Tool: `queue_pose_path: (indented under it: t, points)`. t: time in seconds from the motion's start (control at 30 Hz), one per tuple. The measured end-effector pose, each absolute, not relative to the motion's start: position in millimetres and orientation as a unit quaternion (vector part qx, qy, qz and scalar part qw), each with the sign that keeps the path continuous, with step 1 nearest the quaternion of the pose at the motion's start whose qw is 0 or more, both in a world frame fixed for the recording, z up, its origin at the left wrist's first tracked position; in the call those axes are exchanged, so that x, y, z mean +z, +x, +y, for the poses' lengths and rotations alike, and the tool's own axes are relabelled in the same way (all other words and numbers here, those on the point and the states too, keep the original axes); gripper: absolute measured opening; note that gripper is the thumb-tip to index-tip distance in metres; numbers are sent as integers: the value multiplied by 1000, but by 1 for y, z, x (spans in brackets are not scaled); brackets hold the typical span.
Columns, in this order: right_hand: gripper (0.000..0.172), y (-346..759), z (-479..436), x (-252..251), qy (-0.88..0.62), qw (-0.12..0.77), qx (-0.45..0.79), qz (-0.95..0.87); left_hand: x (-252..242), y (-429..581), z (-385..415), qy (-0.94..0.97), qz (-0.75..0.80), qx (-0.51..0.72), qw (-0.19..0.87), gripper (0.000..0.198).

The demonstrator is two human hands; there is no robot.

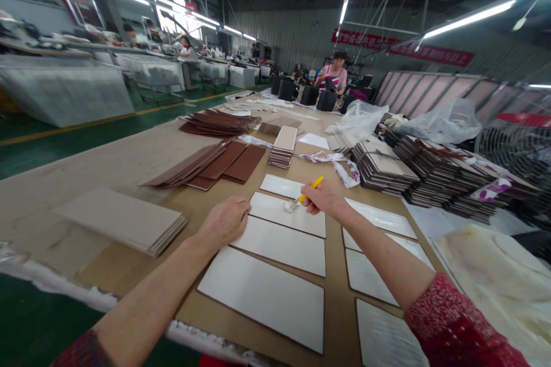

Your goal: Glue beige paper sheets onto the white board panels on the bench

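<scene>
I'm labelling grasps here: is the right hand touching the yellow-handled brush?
Touching. The head view shows the right hand closed around the yellow-handled brush, its handle showing above and below the fingers.

A yellow-handled brush (pixel 303 198) slants, its whitened tip on a flat, dark-edged white panel (pixel 297 219) lying among similar panels (pixel 282 245).

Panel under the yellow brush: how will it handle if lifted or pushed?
The white panel is probably fairly stiff: it lies flat with straight edges. Likely light for its size, since its edge looks thin. Its top may be slick or tacky around the white blob at the tip of the brush.
</scene>
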State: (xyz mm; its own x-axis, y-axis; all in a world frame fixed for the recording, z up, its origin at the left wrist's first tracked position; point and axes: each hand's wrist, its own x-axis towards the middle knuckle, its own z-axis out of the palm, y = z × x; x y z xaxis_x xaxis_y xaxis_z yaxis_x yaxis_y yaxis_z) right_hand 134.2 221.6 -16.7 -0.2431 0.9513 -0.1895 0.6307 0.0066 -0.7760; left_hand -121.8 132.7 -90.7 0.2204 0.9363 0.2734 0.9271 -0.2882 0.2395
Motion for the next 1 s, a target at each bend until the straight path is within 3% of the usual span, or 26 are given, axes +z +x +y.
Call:
queue_pose_path:
  t: [0.57, 1.0]
  points:
    - [16, 213, 203, 3, -638, 202, 342, -660, -96, -124, 135, 787, 588, 187, 2, 23]
    - [22, 155, 213, 0, -600, 148, 305, -725, -94, -123, 134, 788, 587, 186, 7, 25]
